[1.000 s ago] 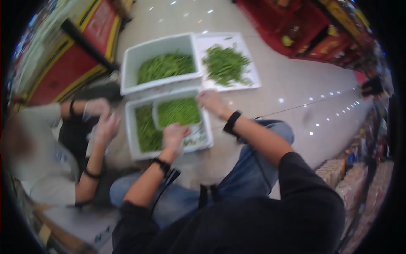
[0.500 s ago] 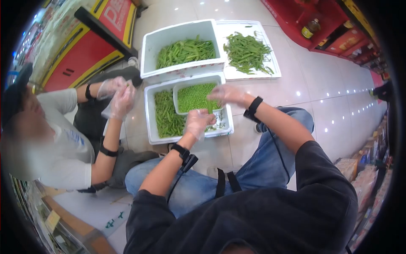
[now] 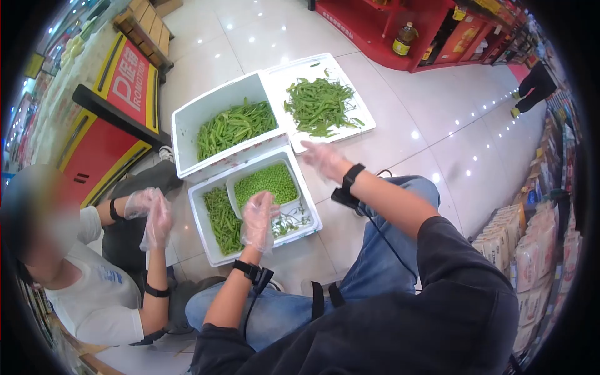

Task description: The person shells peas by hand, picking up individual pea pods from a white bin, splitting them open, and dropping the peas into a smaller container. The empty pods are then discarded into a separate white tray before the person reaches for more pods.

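Observation:
My left hand (image 3: 258, 222), in a clear plastic glove, is above the lower white foam box (image 3: 317, 215), in front of a tub (image 3: 232, 197) of shelled green peas (image 3: 265, 182). Its fingers are loosely curled, with no pod visible in them. My right hand (image 3: 324, 160), also gloved, is to the right of that box, near the white foam lid (image 3: 365, 122). Its fingers stretch out open towards the pea pods (image 3: 320, 103) on the lid. Green pods and shells (image 3: 224, 222) fill the lower box's left side; scraps (image 3: 290, 224) lie at its right.
A larger foam box (image 3: 186, 137) holds more pea pods (image 3: 240, 125) behind. At left, a co-worker's gloved hands (image 3: 153, 215) are close together. A red promotion stand (image 3: 106, 153), a red shelf (image 3: 375, 31) and packaged goods (image 3: 531, 250) surround the tiled floor.
The view has swung, moving the boxes left and down. My hands have separated: the right has moved towards the lid, and the pod seen between them is no longer visible there.

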Tool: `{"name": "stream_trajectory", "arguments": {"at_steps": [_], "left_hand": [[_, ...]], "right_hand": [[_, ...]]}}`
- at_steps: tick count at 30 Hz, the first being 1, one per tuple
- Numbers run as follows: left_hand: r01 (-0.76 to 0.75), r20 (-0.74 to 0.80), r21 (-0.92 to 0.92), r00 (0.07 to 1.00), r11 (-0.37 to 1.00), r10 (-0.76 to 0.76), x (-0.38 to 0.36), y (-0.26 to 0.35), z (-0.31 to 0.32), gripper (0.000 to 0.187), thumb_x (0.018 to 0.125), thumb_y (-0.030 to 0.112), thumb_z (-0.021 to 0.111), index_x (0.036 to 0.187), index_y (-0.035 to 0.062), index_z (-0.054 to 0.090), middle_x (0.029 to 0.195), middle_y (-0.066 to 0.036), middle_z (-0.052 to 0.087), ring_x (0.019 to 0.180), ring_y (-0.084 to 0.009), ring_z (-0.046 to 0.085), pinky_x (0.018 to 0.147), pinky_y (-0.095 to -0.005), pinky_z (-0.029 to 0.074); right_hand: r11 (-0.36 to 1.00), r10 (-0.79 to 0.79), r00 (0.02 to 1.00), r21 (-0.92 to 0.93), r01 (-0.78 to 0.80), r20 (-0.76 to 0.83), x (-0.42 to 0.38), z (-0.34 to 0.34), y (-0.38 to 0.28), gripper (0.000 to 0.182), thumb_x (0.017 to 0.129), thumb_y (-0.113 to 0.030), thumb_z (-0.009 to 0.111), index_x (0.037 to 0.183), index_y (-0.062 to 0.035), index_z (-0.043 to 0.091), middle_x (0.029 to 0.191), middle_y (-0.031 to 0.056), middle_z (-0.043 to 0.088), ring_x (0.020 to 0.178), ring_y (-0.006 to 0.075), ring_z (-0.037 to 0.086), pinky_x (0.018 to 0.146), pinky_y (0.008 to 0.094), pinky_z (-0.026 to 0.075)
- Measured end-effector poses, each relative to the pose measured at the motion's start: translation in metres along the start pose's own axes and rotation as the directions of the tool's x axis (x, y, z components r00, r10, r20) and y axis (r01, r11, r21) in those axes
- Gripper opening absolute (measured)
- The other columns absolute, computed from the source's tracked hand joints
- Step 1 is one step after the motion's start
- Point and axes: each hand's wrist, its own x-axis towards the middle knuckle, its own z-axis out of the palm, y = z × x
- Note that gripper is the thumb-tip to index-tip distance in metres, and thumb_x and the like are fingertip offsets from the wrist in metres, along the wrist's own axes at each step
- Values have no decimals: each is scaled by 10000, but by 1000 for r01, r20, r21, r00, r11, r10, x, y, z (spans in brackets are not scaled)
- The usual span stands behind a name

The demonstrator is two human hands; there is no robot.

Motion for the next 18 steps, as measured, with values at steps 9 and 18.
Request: {"name": "stream_trajectory", "arguments": {"at_steps": [9, 18], "left_hand": [[102, 98, 122, 989, 987, -114, 12, -13, 3, 394, 1012, 380, 569, 728, 117, 496, 546, 40, 413, 416, -105, 395, 393, -308, 279], [416, 189, -289, 908, 862, -375, 46, -16, 0, 360, 1009, 291, 565, 1173, -3, 438, 994, -114, 518, 857, -183, 516, 734, -257, 388]], "right_hand": [[986, 163, 984, 42, -161, -69, -56, 64, 12, 155, 970, -161, 571, 1077, -55, 603, 1069, 72, 639, 941, 227, 620, 794, 346, 504], [979, 205, 970, 42, -201, -127, -1, 34, 45, 163, 878, -158, 630, 1010, -91, 563, 817, 27, 576, 763, 168, 586, 661, 331, 475]]}}
